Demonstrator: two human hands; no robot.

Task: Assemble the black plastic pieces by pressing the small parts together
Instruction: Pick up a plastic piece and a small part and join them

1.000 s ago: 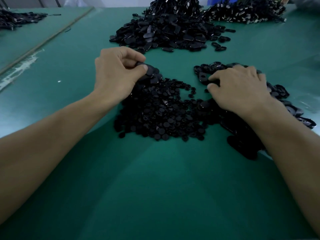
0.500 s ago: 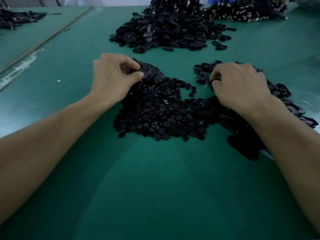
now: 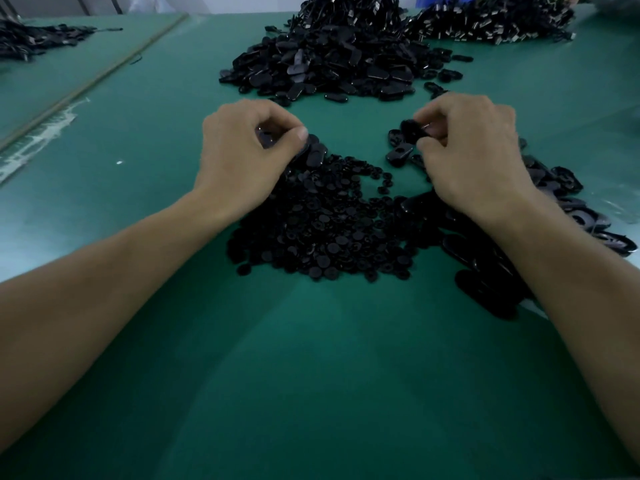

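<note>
**Black oval piece (image 3: 266, 138) pinched in our left hand (image 3: 242, 150), another in our right**

We hold one black plastic piece in each hand, and the two hands sit well apart above the green table (image 3: 311, 393). Our left hand is curled, knuckles up. Its thumb presses against the side of the black oval piece and its fingers fold over the top. A small hole shows on the face turned toward us.

Our right hand (image 3: 474, 157) is curled in the same way. It pinches a second black piece (image 3: 414, 129) between thumb and fingertips at the hand's left edge. We cannot make out that piece's exact shape in the dim light. Just below that thumb, a loose oval piece (image 3: 400, 154) lies on the table.

Between our two wrists spreads a low pile of small round parts (image 3: 329, 230), and its far-left edge reaches the heel of our left hand. Under our right hand and to its right lie larger oval shells (image 3: 561, 199), which run back along that forearm.

Straight ahead, beyond both hands, rises a large heap (image 3: 332, 60) of similar oval pieces. Farther off, to the right of it, a second heap (image 3: 495, 22) shows pale glints. Far out to the left of our left hand, a smaller dark heap (image 3: 31, 41) sits on a neighbouring green surface.
</note>
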